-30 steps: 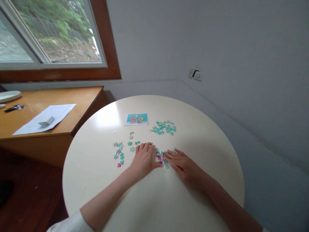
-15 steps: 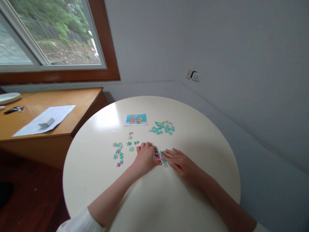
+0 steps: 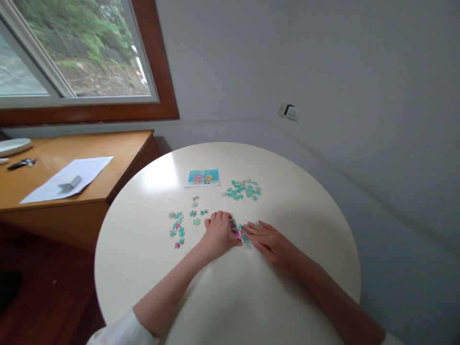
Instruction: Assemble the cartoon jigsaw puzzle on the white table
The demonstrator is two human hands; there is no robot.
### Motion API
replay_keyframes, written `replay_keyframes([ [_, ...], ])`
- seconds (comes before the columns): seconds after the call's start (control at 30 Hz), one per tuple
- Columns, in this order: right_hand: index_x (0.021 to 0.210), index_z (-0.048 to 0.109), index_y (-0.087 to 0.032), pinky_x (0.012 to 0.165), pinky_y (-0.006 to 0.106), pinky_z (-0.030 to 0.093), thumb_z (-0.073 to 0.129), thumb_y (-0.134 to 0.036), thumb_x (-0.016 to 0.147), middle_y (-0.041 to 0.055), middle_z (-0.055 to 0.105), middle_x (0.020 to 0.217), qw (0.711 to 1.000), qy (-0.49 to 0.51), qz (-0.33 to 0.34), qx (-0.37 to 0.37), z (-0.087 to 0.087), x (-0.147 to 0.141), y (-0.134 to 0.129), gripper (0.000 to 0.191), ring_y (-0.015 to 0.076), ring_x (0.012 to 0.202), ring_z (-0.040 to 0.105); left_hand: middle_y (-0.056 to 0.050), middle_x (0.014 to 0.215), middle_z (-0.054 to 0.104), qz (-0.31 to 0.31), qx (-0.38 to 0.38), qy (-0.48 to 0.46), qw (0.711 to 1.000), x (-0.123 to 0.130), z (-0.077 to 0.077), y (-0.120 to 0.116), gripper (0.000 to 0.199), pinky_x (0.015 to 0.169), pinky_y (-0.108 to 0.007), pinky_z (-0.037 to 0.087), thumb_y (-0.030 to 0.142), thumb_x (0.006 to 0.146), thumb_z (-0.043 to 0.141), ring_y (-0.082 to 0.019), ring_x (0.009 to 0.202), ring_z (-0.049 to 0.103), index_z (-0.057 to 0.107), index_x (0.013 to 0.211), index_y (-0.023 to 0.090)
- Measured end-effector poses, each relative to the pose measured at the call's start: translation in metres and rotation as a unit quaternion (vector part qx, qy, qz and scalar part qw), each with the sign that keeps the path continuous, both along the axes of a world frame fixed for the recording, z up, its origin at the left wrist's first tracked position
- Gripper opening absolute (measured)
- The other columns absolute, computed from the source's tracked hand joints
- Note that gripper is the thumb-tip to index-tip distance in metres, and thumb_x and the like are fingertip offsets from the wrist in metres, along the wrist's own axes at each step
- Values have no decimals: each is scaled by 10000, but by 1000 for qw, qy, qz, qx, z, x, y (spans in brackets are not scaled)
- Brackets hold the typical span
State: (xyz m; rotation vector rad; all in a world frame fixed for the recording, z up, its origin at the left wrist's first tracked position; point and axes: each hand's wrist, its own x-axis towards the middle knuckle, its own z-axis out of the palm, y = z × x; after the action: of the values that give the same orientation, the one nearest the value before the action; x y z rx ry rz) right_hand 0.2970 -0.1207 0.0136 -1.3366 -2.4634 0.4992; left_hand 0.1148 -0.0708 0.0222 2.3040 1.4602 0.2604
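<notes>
A partly joined jigsaw puzzle [image 3: 236, 231] with pink, teal and yellow parts lies on the round white table [image 3: 230, 306] between my hands. My left hand [image 3: 219, 232] is curled round its left side, fingertips at the far edge and thumb at the near edge, covering part of it. From the right, my right hand [image 3: 268, 241] rests on the joined pieces with its fingers stretched out flat. Loose jigsaw pieces [image 3: 177, 225] are scattered left of my left hand, a few of them close to its fingertips. Whatever is directly under my fingers is hidden.
Beyond my hands, a pile of teal puzzle pieces [image 3: 244, 189] lies on the table. A picture card [image 3: 202, 178] with two cartoon figures is left of the pile. A wooden desk [image 3: 125, 143] with a paper sheet [image 3: 53, 184] and a small white box [image 3: 70, 182] stands at the left.
The view has shifted very slightly. Both hands stay at the joined puzzle in nearly the same pose, and the loose pieces keep their places.
</notes>
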Motion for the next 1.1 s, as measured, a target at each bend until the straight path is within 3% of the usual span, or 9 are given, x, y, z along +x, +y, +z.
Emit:
replay_keyframes([
  [1.1,1204,524,-225,1028,464,276,352,-224,886,75,500,1274,1000,19,2,15,-2,1,0,361,193,1232,397,-65,1002,563,-23,17,-77,997,-4,-15,-5,528,824,-372,294,327,636,665,-235,960,481,399,1073,195],
])
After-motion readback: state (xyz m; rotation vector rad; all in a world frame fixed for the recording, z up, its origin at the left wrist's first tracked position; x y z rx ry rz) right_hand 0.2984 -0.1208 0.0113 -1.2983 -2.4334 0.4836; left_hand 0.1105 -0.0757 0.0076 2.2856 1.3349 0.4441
